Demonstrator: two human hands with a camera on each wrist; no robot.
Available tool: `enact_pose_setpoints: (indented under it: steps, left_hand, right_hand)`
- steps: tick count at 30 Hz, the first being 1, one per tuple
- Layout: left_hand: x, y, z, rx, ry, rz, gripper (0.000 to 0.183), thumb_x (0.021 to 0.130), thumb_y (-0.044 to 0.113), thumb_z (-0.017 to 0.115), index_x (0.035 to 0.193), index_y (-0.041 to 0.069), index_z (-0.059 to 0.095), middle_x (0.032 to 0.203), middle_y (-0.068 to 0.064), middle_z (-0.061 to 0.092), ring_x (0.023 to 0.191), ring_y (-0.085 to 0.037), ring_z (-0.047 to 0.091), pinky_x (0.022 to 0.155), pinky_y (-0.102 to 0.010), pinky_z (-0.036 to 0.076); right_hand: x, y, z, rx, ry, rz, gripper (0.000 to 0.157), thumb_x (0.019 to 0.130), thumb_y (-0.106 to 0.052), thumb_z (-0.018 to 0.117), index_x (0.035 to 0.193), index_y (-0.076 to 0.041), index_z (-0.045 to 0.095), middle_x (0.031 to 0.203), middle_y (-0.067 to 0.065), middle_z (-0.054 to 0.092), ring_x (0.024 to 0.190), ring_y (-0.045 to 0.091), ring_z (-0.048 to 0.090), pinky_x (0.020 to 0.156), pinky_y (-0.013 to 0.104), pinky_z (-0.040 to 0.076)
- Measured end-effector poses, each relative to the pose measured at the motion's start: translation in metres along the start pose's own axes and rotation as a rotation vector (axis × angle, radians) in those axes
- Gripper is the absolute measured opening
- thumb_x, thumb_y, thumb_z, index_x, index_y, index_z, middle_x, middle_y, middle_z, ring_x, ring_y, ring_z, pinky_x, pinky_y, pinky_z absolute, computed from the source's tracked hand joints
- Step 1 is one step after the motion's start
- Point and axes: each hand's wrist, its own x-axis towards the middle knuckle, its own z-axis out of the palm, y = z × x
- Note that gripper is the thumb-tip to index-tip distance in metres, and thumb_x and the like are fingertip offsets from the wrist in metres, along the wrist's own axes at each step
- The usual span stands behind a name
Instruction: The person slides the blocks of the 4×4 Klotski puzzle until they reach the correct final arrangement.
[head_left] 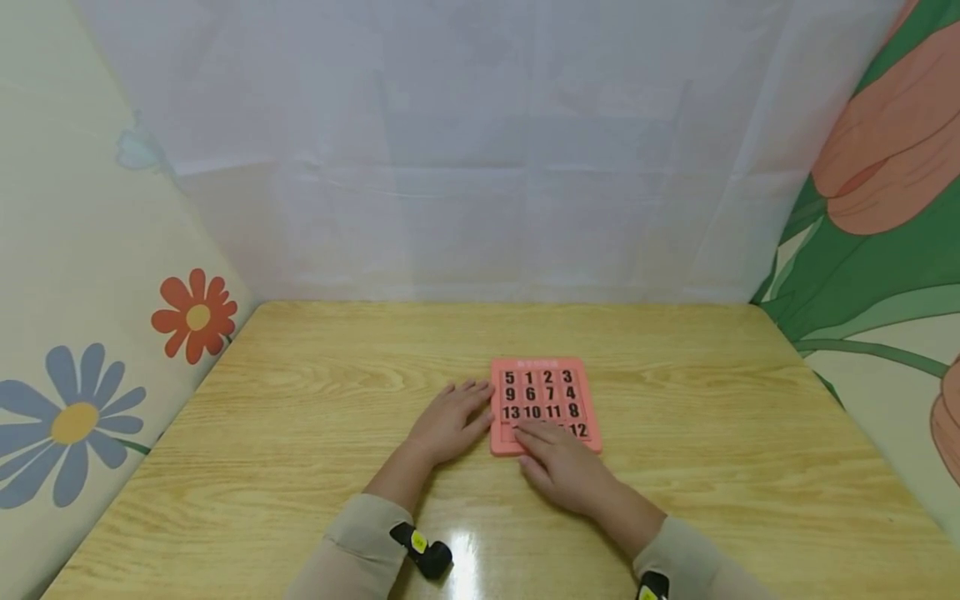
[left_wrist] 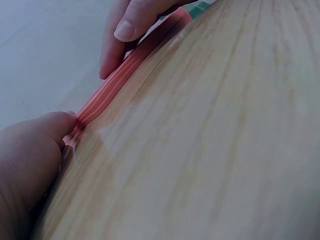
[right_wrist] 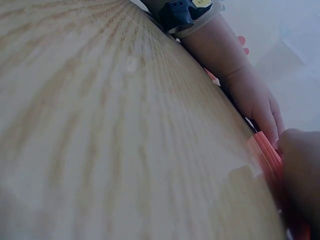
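A pink number slide puzzle lies flat on the wooden table, its black numbers facing up. Its top row reads 5, 1, 2, 3, and 12 shows at the lower right. Against the puzzle's left edge rests my left hand, fingers extended and thumb near the lower left side. My right hand reaches over the bottom row, its fingertips touching tiles there and hiding several. In the left wrist view, the ridged pink side of the puzzle shows between the thumb and the other hand's fingers.
The wooden table stretches out on both sides of the puzzle. A white sheet hangs behind it, and flower-printed panels stand at the sides. Black wrist cameras sit on both sleeves.
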Motion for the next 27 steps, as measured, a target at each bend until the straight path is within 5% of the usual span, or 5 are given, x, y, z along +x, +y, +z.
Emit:
enact_pose_setpoints:
  steps: [27]
  left_hand:
    - [0.000,0.000,-0.001,-0.018,0.000,0.006,0.054,0.101,0.038,0.048,0.147,0.011,0.045,0.153,-0.007,0.045,0.146,-0.029,0.034,0.125,-0.048,0.017]
  right_hand:
    - [-0.011,0.015,-0.003,-0.005,0.025,0.027,0.044,0.099,-0.029,0.053,0.137,-0.009,0.057,0.144,0.008,0.055,0.136,0.029,0.049,0.116,0.046,0.038]
